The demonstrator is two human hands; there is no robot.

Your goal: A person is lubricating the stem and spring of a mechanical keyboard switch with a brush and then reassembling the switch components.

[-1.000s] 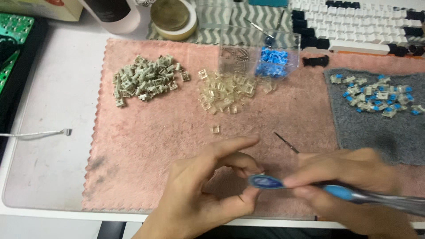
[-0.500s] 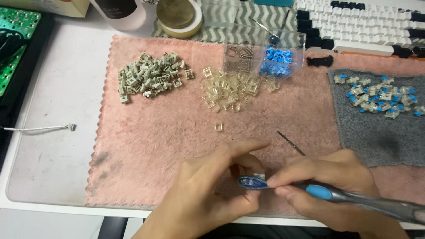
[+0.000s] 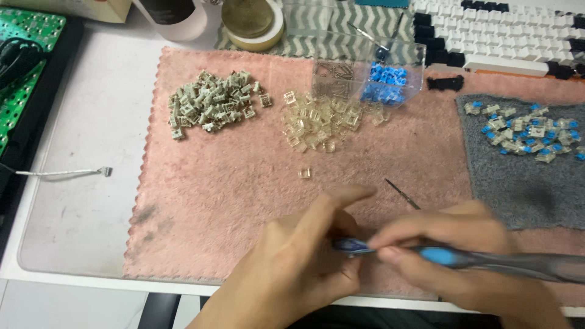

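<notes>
The right hand [image 3: 463, 256] gripped a blue-and-grey tool [image 3: 475, 261], tip at the left hand [image 3: 304, 262], whose curled fingers hid any part. A slip might jab a finger above the pink towel [image 3: 231, 201].

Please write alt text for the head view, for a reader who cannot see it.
Two hands meet over a pink mat: the right hand holds a blue-and-grey tool, its tip at the left hand. Beyond lie piles of grey parts, clear parts and a keyboard.
</notes>
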